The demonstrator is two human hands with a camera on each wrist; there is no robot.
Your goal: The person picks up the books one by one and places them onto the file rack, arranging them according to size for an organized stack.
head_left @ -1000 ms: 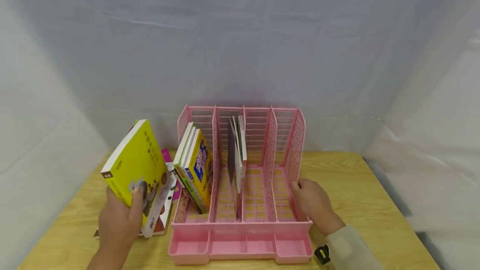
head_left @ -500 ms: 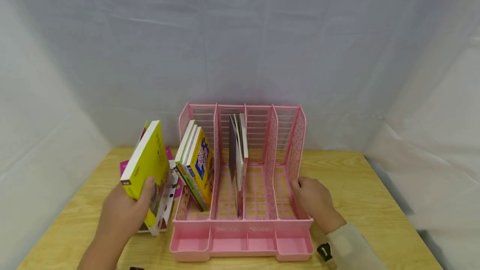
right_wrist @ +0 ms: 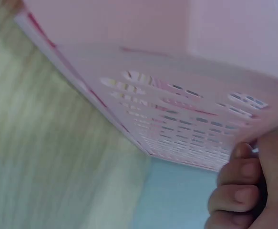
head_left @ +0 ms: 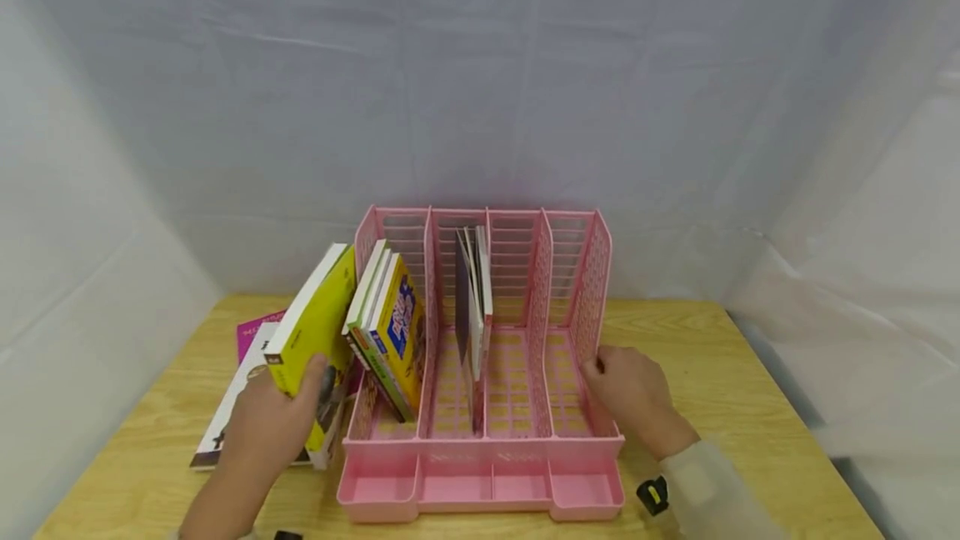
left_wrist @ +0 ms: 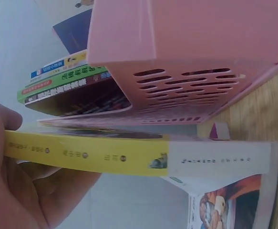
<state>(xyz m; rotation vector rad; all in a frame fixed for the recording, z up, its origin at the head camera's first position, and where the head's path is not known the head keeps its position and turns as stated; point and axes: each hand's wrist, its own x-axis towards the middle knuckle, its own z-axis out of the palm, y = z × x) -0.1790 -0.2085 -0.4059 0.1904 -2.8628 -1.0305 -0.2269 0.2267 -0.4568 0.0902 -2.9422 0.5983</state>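
Observation:
My left hand (head_left: 268, 419) grips a thick yellow book (head_left: 318, 319), thumb on its cover and fingers behind. The book stands tilted just left of the pink book rack (head_left: 480, 450); in the left wrist view its yellow-and-white spine (left_wrist: 86, 151) runs beside the rack's slotted side wall (left_wrist: 186, 90). At the rack's far side, my right hand (head_left: 628, 390) holds the edge of the right wall, fingers curled in the right wrist view. Several books (head_left: 386, 332) lean in the leftmost slot. A few thin books (head_left: 474, 315) stand in the second slot.
Under and left of the yellow book, a white book (head_left: 238, 394) and a magenta book (head_left: 253, 332) lie on the wooden table (head_left: 675, 332). Small open trays (head_left: 453, 486) line the rack's front. White sheeting (head_left: 480, 82) surrounds the table's back and sides.
My left hand has carried the yellow book rightward, up close to the rack's left wall, uncovering more of the books lying on the table. My right hand stays at the right wall.

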